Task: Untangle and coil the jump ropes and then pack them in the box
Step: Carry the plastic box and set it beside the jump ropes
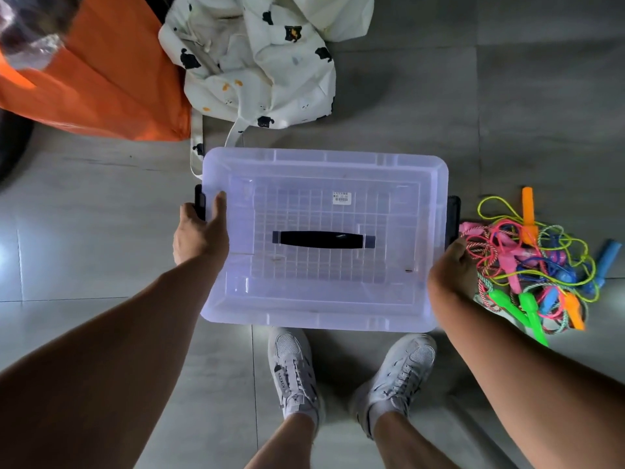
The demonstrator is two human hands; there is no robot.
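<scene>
My left hand (199,231) and right hand (451,269) grip the box (321,170) by its ends; it looks light, rigid, slick. Limp, tangled jump ropes (527,265) lie at 3 o'clock.

**Bare arms, pale trainers**

On my feed the wearer's two forearms run in from the lower corners of the frame, bare all the way to the wrists. The left hand (199,231) and the right hand (451,269) are bare too. At lower centre I see a pair of pale grey-white lace-up trainers. The left shoe (294,370) has a mesh toe panel, white laces, small black marks along its sides and a strip of dark lettering beside the laces, too small for me to read. The right shoe (402,374) matches it, with mesh toe, white laces and black flecks. What looks like a low white sock edge shows at each ankle, with bare shins above.
</scene>
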